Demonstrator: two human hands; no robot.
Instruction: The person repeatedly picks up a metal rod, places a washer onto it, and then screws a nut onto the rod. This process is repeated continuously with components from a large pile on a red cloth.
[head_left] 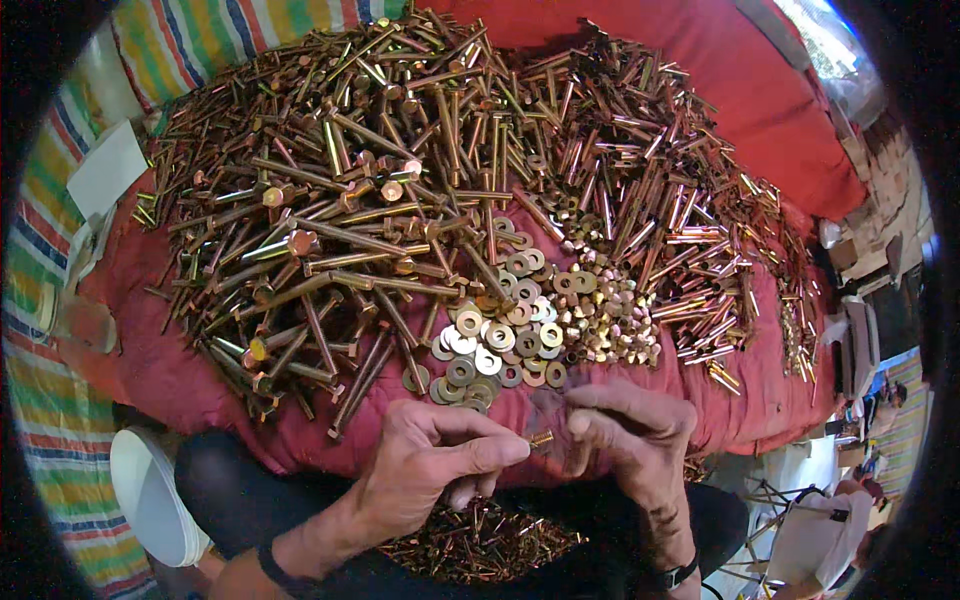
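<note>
My left hand [425, 465] pinches a small gold-coloured bolt [541, 437] between thumb and forefinger. Its threaded end sticks out to the right; the rest is hidden in the fingers. Just right of that end is my right hand [645, 430], thumb and fingers apart, with nothing visible in them. Beyond both hands lie flat washers [489, 361] and, to their right, a heap of small nuts [615, 320]. Long hex-head bolts [340, 215] are piled at the left and thinner metal pins or sleeves [690, 235] at the right. Below my hands, finished-looking small fasteners [490, 545] fill my lap area.
Red cloth [770, 120] lies under the piles. A striped sheet [45, 400] runs along the left, with a white card [107, 170] on it. A white tub [150, 500] stands at the lower left. Another person [825, 530] sits at the lower right beside a thin-legged metal frame [765, 495].
</note>
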